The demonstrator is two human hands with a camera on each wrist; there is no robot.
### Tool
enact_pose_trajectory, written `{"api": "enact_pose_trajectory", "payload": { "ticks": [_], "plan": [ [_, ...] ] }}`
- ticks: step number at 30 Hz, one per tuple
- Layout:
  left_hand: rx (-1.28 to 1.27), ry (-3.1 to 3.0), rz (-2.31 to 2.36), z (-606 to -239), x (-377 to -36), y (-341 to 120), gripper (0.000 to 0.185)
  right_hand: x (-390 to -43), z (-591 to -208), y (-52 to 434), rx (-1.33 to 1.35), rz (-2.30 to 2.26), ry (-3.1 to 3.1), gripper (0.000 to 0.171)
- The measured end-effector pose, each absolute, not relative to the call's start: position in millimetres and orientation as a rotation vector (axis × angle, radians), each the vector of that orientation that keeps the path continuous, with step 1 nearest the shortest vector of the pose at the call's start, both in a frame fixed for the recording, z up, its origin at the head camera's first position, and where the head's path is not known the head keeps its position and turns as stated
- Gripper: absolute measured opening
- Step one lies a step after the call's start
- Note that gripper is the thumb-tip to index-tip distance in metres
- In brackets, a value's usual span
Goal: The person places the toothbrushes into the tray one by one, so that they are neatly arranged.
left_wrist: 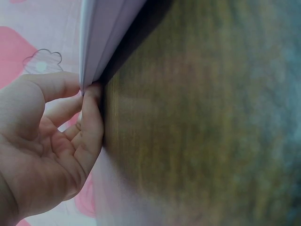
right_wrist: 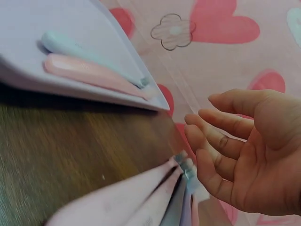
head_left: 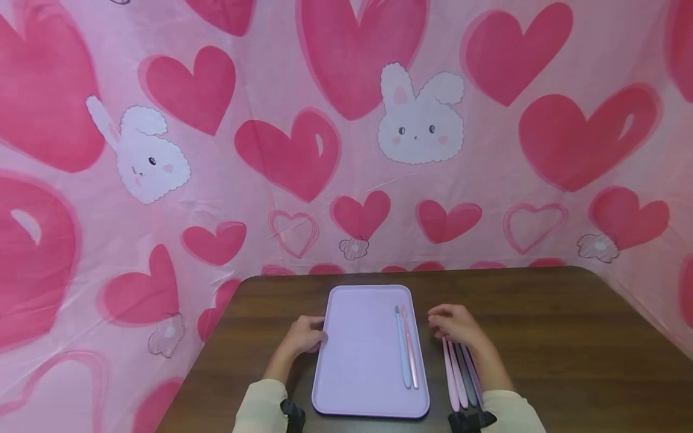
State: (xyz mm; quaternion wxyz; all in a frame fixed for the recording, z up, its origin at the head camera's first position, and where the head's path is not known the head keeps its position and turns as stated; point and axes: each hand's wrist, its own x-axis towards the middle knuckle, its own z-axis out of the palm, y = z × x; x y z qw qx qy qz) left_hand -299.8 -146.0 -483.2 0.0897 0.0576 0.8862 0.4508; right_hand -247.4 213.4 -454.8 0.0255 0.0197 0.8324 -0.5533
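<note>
Lilac plastic makes up the tray [head_left: 357, 349], which lies near the front edge of the dark wooden table [head_left: 541, 337], about midway between its left and right edges. Along the tray's right side lie two toothbrushes side by side, a pale blue toothbrush [head_left: 402, 349] and, touching it on the right, a pink toothbrush [head_left: 411, 352].

At the tray's left edge is the left hand [head_left: 305, 337]. Its fingers [left_wrist: 91, 122] are loosely bent and their tips touch the tray's rim [left_wrist: 101, 42]; the thumb rests just beside the rim. From the wrist view the hand touches the edge rather than wrapping round it.

Just off the tray's right edge the right hand [head_left: 455, 325] hovers with palm turned inward and fingers [right_wrist: 221, 136] relaxed and slightly curved, holding nothing. Under and beside it, on the bare table, a bunch of further toothbrushes [head_left: 460, 373] lies parallel to the tray's long side, pink, dark and lilac ones close together. The fingertips are very near their heads [right_wrist: 183, 165]; whether they touch cannot be told.
</note>
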Motion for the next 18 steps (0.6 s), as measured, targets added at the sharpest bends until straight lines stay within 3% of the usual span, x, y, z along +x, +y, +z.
{"api": "enact_pose_trajectory", "payload": {
  "ticks": [18],
  "plan": [
    [0.152,2.644,1.332,-480.9,-299.2,-145.5,0.053,-239.0,-454.3,240.1,0.119,-1.758,2.499,0.043]
  ]
}}
